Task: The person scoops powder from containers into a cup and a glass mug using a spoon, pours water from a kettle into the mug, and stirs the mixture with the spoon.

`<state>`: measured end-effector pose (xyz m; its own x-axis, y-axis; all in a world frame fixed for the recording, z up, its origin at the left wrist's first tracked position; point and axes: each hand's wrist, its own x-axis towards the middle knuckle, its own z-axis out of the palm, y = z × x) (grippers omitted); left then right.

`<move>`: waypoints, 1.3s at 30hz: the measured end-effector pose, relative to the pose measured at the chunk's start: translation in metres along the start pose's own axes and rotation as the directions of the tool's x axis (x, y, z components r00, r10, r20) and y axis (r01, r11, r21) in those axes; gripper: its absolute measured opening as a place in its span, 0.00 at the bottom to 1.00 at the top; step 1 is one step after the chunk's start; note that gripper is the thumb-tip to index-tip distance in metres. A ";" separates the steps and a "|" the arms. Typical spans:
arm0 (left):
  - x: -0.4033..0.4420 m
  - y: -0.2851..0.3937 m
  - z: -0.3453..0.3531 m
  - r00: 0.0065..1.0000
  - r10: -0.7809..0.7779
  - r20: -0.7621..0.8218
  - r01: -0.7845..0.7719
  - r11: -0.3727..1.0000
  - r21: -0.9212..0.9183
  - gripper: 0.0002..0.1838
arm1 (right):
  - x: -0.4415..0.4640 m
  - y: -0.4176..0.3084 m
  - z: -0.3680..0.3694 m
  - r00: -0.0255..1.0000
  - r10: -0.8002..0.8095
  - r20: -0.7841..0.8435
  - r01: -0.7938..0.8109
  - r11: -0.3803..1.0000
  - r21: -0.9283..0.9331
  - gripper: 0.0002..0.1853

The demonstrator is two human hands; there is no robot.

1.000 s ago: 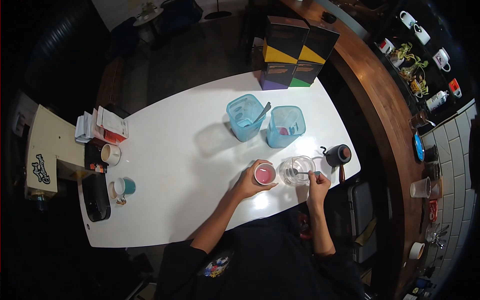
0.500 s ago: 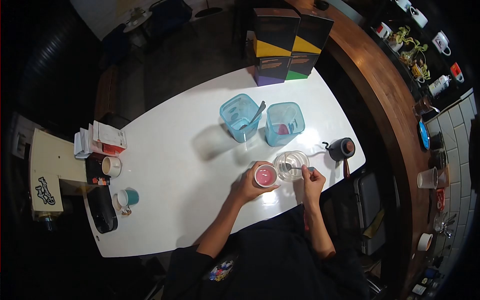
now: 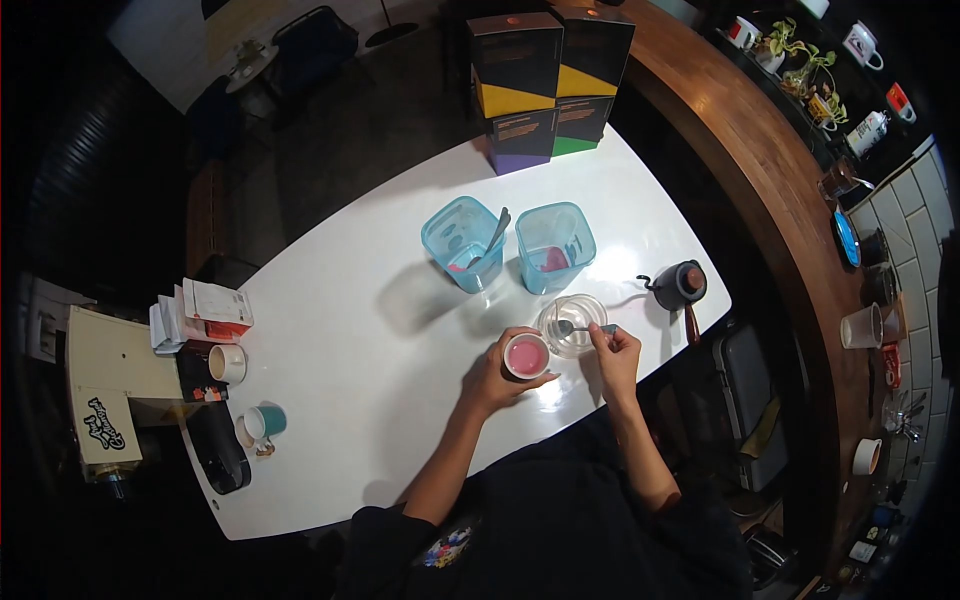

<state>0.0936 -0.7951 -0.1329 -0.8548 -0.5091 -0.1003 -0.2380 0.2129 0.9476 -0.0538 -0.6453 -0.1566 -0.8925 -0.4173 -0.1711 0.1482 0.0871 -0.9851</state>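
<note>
Closer to the glass jug (image 3: 580, 312) came the pink-filled cup (image 3: 526, 356), held by the left hand (image 3: 490, 382). The right hand's (image 3: 621, 366) fingers pinched a spoon (image 3: 565, 327), scoop toward 9 o'clock; the cup sat at 8. Farther, the right tub (image 3: 548, 284), at 12, had pink inside; the left tub (image 3: 480, 281), at 10, a gray tool (image 3: 498, 228).

In the left hand (image 3: 497, 370), I see a small cup (image 3: 527, 379) with a pale rim, its mouth up, pink liquid (image 3: 526, 355) inside. The right hand (image 3: 617, 362) grips a spoon (image 3: 566, 327), bowl end over a round, clear glass jug (image 3: 601, 318) on the bench (image 3: 350, 290), just beside the cup. Whether the spoon touches the glass, I can't tell.
</note>
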 end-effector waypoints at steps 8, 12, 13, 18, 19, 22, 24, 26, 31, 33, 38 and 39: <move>0.000 0.007 -0.008 0.996 -0.073 0.048 0.073 0.997 -0.006 0.38 | -0.002 -0.010 -0.001 1.000 -0.014 0.005 0.015 0.996 -0.089 0.17; -0.004 0.005 -0.024 0.982 -0.184 0.050 0.187 0.980 -0.063 0.39 | 0.000 -0.006 -0.014 0.976 -0.208 -0.060 0.183 0.940 -0.289 0.18; -0.004 -0.009 -0.029 0.997 -0.075 0.001 0.075 0.997 -0.032 0.39 | 0.001 -0.007 -0.018 0.967 -0.239 -0.092 0.198 0.925 -0.324 0.17; -0.001 -0.041 -0.052 0.971 0.152 -0.183 -0.163 0.985 -0.048 0.42 | 0.002 -0.050 -0.020 0.840 -0.510 -0.183 0.370 0.787 -0.494 0.13; 0.000 -0.045 -0.057 0.962 0.185 -0.202 -0.189 0.982 0.002 0.45 | 0.003 -0.063 -0.017 0.830 -0.545 -0.116 0.433 0.762 -0.482 0.13; 0.000 -0.050 -0.068 0.957 0.112 -0.267 -0.131 0.990 -0.055 0.47 | 0.014 -0.093 -0.003 0.777 -0.629 0.028 0.576 0.693 -0.434 0.10; 0.001 -0.050 -0.070 0.950 0.111 -0.290 -0.127 0.991 -0.035 0.50 | 0.019 -0.114 0.014 0.752 -0.626 0.208 0.656 0.680 -0.327 0.10; 0.002 -0.045 -0.069 0.926 0.145 -0.348 -0.157 0.988 -0.006 0.54 | 0.025 -0.132 0.033 0.771 -0.558 0.307 0.633 0.724 -0.275 0.10; 0.000 -0.054 -0.077 0.936 0.161 -0.315 -0.198 0.976 -0.089 0.56 | 0.054 -0.138 0.074 0.727 -0.519 0.450 0.676 0.655 -0.337 0.20; 0.002 -0.053 -0.083 0.910 0.223 -0.349 -0.270 0.959 -0.091 0.56 | 0.067 -0.137 0.086 0.731 -0.464 0.500 0.663 0.658 -0.358 0.21; 0.022 -0.012 -0.106 0.852 0.197 -0.485 -0.311 0.936 -0.165 0.54 | 0.090 -0.136 0.112 0.731 -0.379 0.568 0.661 0.602 -0.449 0.22; 0.028 -0.002 -0.111 0.859 0.213 -0.466 -0.309 0.941 -0.139 0.56 | 0.091 -0.140 0.117 0.741 -0.359 0.567 0.647 0.606 -0.463 0.19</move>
<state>0.1214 -0.9021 -0.1035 -0.5697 -0.7807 0.2568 0.1041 0.2415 0.9648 -0.1058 -0.8014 -0.0364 -0.4733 -0.8536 0.2173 -0.6848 0.2015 -0.7003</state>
